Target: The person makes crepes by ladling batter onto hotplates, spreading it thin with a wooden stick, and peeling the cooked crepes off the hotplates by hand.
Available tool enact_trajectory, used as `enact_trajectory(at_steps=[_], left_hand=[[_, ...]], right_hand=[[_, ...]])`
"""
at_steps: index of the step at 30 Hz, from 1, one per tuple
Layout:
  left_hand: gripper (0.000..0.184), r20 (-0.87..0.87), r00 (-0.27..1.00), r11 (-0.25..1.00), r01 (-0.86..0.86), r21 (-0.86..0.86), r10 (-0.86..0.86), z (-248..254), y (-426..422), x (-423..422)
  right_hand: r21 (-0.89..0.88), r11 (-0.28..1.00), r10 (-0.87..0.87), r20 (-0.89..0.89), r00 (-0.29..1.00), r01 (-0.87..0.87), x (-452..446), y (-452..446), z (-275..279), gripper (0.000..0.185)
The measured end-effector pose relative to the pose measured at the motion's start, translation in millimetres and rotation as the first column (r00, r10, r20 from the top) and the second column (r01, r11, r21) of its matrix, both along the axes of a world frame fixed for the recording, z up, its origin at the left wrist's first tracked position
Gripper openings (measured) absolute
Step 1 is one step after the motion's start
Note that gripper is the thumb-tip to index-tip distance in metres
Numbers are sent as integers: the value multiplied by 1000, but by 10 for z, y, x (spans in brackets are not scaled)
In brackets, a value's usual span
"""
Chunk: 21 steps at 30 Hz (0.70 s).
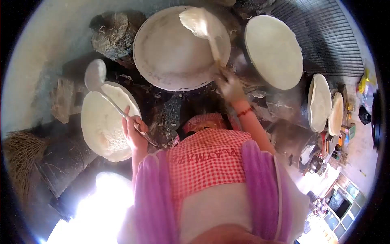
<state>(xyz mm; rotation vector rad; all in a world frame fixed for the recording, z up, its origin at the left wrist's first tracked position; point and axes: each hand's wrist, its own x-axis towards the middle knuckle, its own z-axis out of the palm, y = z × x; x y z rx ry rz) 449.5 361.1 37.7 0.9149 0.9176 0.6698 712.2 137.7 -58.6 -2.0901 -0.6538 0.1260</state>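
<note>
My left hand [137, 132] is closed around the long metal handle of a ladle [95, 74], whose rounded bowl hangs just above a pale round flatbread [106, 132] at the left. My right hand [229, 86], smeared by motion and with a red band at the wrist, grips the handle of a flat spatula-like tool [196, 23]. The tool's wide pale head is over the far right part of a big round griddle [172, 51]. Whether batter or bread lies on that head, I cannot tell. The griddle's surface looks greyish and dusty.
Another round flatbread [274, 53] covers a pan at the right. Further right stand two smaller pale rounds, including a flatbread [320, 102]. A charred log-like block [117, 35] sits behind left, a twig bundle [21, 160] at far left, and a wire rack [321, 34] at far right.
</note>
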Motion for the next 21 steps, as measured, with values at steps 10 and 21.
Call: enact_trajectory(at_steps=[10, 21], left_hand=[[38, 73, 959, 941, -282, 188, 273, -15, -16, -846], [31, 7, 886, 864, -453, 218, 463, 3, -460, -563]], right_hand=[[210, 977, 24, -231, 973, 26, 330, 150, 413, 41], [365, 925, 189, -684, 705, 105, 621, 228, 205, 47]])
